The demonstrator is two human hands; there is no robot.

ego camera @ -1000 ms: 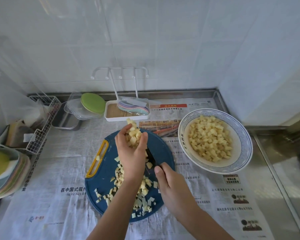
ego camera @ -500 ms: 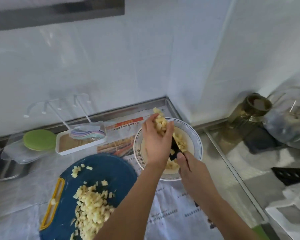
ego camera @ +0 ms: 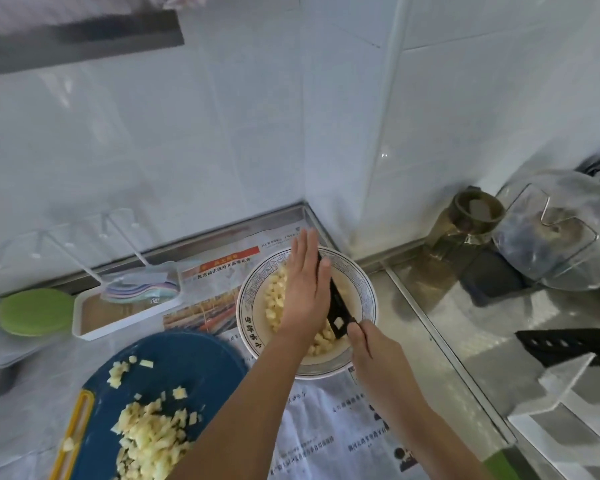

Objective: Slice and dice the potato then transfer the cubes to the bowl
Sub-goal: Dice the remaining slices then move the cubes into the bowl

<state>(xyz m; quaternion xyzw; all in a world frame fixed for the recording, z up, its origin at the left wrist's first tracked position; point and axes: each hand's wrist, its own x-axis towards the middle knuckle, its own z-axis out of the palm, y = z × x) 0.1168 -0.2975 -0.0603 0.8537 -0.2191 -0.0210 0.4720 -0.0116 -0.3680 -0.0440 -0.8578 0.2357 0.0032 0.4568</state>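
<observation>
Left hand (ego camera: 305, 292) flat over the bowl (ego camera: 250, 308), holding nothing; right hand (ego camera: 373, 358) grips the knife (ego camera: 338, 317). Cubes (ego camera: 149, 438) look light, probably slippery, so scoop between knife and palm.

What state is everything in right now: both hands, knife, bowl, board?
Bowl: upright on the newspaper, partly filled with cubes.
Knife: held tilted over the bowl.
Left hand: open, fingers straight, beside the blade above the bowl.
Right hand: gripping the knife handle.
Cutting board: flat, with a pile of potato not yet moved.
</observation>
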